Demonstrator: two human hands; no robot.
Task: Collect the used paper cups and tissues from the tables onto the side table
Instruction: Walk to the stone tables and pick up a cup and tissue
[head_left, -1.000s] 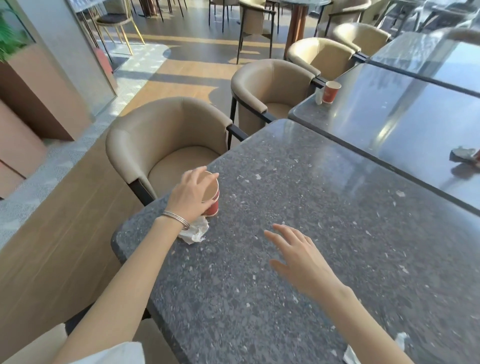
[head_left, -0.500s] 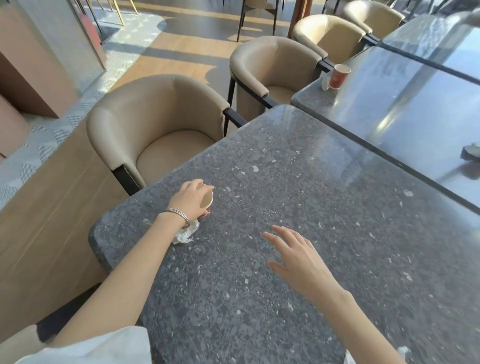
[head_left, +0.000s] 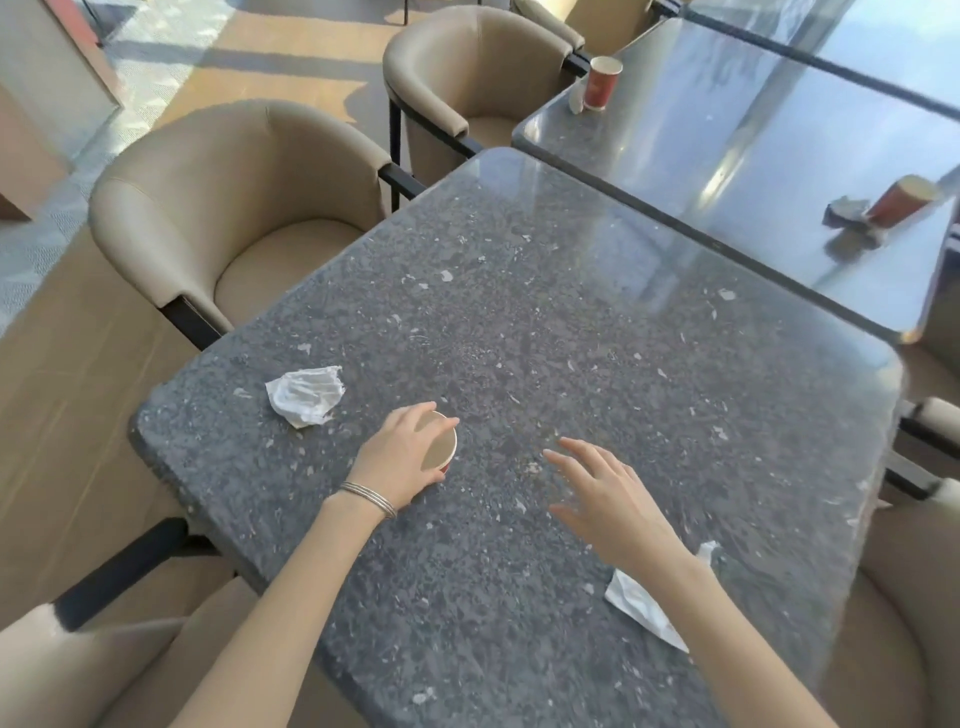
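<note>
My left hand (head_left: 400, 457) grips the cup (head_left: 440, 452) from above, fingers curled over its rim, just left of frame centre over the table (head_left: 519, 312). My right hand (head_left: 608, 493) hovers with fingers spread wide, holding nothing. A tissue (head_left: 306, 395) lies upper left of the cup. A second tissue (head_left: 641, 608) lies lower right, beside my forearm.

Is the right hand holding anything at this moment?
No, the right hand is open with its fingers spread, holding nothing.
</note>
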